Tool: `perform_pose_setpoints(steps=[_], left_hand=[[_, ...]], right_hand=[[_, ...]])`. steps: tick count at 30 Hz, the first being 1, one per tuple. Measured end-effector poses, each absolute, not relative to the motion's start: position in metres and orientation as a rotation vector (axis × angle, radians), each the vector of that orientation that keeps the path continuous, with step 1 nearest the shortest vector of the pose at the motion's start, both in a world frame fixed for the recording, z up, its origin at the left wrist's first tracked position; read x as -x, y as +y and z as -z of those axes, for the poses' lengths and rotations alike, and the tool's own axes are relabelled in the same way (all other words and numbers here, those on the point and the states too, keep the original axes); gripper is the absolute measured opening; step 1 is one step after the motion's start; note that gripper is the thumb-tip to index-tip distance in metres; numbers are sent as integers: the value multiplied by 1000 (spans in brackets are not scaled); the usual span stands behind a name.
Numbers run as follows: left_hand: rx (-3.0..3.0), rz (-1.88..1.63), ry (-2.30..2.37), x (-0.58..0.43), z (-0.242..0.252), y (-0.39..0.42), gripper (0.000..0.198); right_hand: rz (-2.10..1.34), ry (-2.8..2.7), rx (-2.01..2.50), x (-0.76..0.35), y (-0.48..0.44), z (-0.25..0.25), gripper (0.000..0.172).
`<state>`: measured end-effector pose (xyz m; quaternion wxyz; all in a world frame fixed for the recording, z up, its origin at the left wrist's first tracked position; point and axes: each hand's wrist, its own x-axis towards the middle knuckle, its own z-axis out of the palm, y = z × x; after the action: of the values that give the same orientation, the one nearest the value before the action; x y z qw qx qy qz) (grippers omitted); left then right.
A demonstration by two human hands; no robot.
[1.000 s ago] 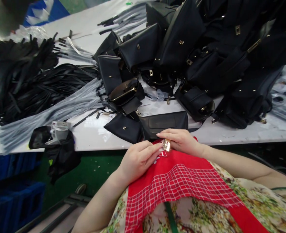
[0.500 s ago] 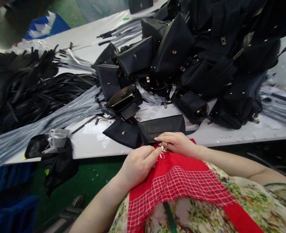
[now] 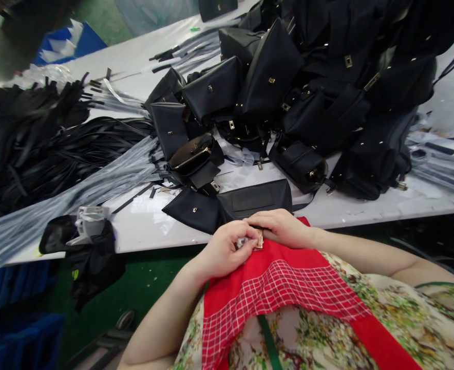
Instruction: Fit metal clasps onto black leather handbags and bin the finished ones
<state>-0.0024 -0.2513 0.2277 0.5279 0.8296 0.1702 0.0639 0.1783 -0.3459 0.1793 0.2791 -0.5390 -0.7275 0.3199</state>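
My left hand point(image 3: 229, 247) is closed in a pinch at the edge of a small gold metal clasp point(image 3: 259, 240). A shiny, clear scrap that looks like film point(image 3: 241, 242) shows between its thumb and fingers. From the other side my right hand point(image 3: 283, 227) is closed on the clasp, its fingers lying over the front of a black handbag point(image 3: 256, 198). This bag rests at the table's front edge, against the red apron point(image 3: 273, 253). Whatever joins the clasp to the bag is hidden under my hands.
Black handbags point(image 3: 269, 74) with gold fittings pile up across the white table point(image 3: 142, 231). Bundles of black straps point(image 3: 107, 136) and clear plastic-wrapped strips point(image 3: 76, 177) lie on the left. A black pouch point(image 3: 92, 257) hangs over the front edge. Blue crates point(image 3: 22, 334) stand below.
My left thumb and fingers have shifted back from the clasp's face into a pinch, with the clear scrap now showing between them. My right hand stays on the clasp. The view has moved slightly.
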Motion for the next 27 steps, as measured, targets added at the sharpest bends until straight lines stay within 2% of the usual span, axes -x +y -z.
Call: perform_pose_setpoints(steps=[2, 6, 11, 19, 27], left_hand=[[-1876, -67, 358, 1, -226, -252, 14], [-1979, -169, 611, -7, -215, -259, 13], [-2114, -253, 613, -13, -208, -263, 13], [-1657, -244, 619, -6, -214, -251, 19], [-1660, -154, 376, 22, -226, -236, 24]], right_hand=[[-858, -1882, 1474, -178, -347, -177, 29], [-869, -2024, 1394, -176, -348, -176, 14], [-773, -2117, 1385, -175, -350, -175, 16], [-724, -2237, 1373, -177, -352, -176, 33], [-878, -2170, 1392, -177, -348, -185, 28]])
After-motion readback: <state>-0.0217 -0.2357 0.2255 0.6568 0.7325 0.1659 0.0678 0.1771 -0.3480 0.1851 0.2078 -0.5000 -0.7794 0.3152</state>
